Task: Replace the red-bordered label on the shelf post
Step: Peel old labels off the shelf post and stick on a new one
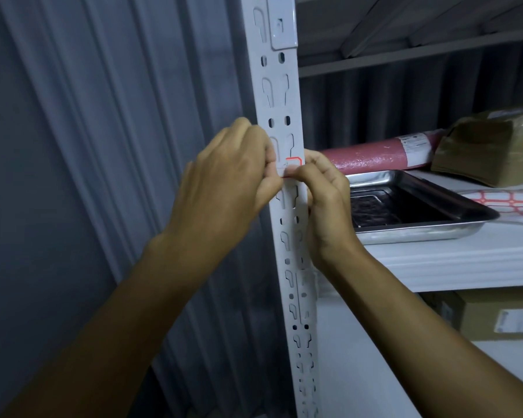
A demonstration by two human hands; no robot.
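Fingers of both our hands meet on the white perforated shelf post (287,95), pinching the red-bordered label (293,165) that sits on its face. Our left hand (224,182) grips the label's left edge, and our right hand (323,191) pinches its lower edge from the post's right side; only the label's upper right corner shows. Right of the post, on the shelf (453,260), a shiny steel tray (420,230) holds something dark we cannot identify. Beyond it lie a pink roll (372,158) and a sheet of red-bordered labels (507,200).
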